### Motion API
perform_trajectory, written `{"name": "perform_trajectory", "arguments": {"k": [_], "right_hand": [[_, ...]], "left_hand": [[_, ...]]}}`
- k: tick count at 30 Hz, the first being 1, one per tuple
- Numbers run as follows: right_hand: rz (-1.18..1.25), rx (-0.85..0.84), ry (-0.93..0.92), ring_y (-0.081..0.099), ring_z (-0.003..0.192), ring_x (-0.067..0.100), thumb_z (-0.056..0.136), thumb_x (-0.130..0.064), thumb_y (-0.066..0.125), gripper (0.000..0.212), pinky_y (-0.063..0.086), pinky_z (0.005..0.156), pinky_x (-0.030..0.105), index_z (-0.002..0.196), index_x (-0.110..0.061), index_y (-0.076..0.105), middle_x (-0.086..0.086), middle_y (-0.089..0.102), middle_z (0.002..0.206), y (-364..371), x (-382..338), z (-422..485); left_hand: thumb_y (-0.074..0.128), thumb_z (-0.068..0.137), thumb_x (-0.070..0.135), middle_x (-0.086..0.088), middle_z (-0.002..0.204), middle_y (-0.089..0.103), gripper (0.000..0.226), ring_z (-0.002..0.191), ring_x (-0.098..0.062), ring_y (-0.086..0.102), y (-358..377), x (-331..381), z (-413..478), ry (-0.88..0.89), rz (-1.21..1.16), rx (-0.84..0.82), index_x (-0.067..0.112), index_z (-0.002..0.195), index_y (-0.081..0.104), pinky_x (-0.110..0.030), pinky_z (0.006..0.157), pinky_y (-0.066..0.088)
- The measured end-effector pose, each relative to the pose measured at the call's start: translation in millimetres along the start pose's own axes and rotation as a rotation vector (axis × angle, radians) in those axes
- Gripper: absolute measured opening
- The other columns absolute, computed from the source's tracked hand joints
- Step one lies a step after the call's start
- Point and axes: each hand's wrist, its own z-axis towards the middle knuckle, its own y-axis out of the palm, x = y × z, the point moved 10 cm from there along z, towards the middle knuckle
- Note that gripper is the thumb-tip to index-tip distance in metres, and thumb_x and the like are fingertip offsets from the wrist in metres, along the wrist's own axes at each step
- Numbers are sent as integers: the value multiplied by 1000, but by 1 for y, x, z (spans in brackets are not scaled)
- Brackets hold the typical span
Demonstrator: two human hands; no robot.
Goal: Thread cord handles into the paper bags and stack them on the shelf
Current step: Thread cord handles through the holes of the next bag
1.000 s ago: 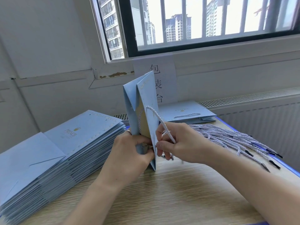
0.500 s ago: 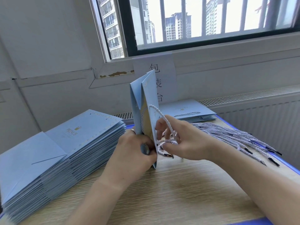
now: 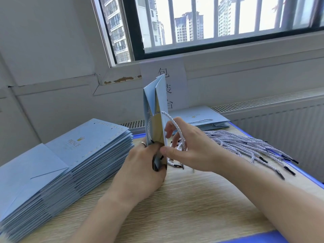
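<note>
A folded light-blue paper bag (image 3: 158,102) stands on edge at the middle of the wooden table, its open end toward me. My left hand (image 3: 142,165) grips that lower end. My right hand (image 3: 191,148) is just right of the bag, thumb against its edge, with a white twisted cord (image 3: 172,122) looped over its fingers and running into the bag. The cord's black tip (image 3: 178,166) hangs below my right hand. Another cord shows inside the bag.
A tall stack of flat blue bags (image 3: 66,160) fills the table's left side. A fan of loose white cords (image 3: 245,146) lies at the right near the blue table edge. Behind them lie a few bags with handles (image 3: 201,120). A radiator and a window wall stand beyond.
The bag has shifted a little to the right and turned more edge-on. My right hand has opened its fingers and moved its thumb down to the bag's edge, the cord still looped over it.
</note>
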Motion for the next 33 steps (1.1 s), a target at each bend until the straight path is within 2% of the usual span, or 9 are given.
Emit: {"name": "perform_trajectory", "arguments": {"k": [4,10,15,18,22,25,28,30,33], "right_hand": [[9,12,-10,59,85,12,87,-35,73,33,44,68,21,108,-26,48,-14,56,101,-1,-2,0],[26,46,-7,62,79,12,86,-38,73,33,50,68,26,105,-23,50,-12,55,97,-2,-5,1],[37,110,-10,63,72,15,85,-33,74,31,48,60,23,100,-15,53,-9,56,92,-10,-4,2],[47,142,-37,64,73,15,84,-35,66,31,44,57,17,102,-11,57,-5,61,94,-13,-7,2],[34,226,-50,63,71,16,76,-43,54,42,46,54,22,101,-9,57,-1,62,92,-24,-8,3],[12,264,-40,61,71,16,76,-29,55,30,40,55,16,99,-11,58,-5,62,88,-29,-6,1],[-13,268,-63,60,70,16,75,-31,52,30,47,61,27,97,-10,57,-3,62,85,-28,-10,1],[-21,260,-74,60,70,17,74,-27,54,29,49,66,39,96,-9,56,0,62,86,-25,-12,2],[-16,248,-85,60,72,21,74,-29,54,30,49,67,43,97,-9,54,2,62,88,-20,-17,3]], "left_hand": [[63,86,16,3,76,64,12,77,-12,59,0,-4,2,-43,-99,40,23,76,67,-34,71,54],[71,79,12,2,69,61,21,65,-8,56,2,-6,3,-47,-36,67,21,60,68,-17,61,46],[72,76,13,9,82,61,15,75,-4,56,13,1,2,8,54,-12,27,69,76,-16,70,46],[72,79,26,16,86,57,9,75,-4,56,6,4,0,56,72,39,27,71,76,-13,69,46],[60,80,49,22,91,54,26,68,-7,58,-14,18,-4,138,30,147,29,78,77,-6,62,38],[63,82,23,25,90,55,13,59,3,54,-31,33,-8,243,-13,258,25,83,76,-2,61,33],[59,83,17,14,96,64,18,61,9,52,-40,39,-11,285,-16,354,23,83,75,-1,62,32],[54,85,20,8,113,67,21,66,3,62,-46,41,-14,297,-25,428,19,78,74,-5,61,38],[48,90,26,-2,118,69,29,84,-32,72,-53,36,-13,207,3,513,18,75,72,-9,60,39]]}}
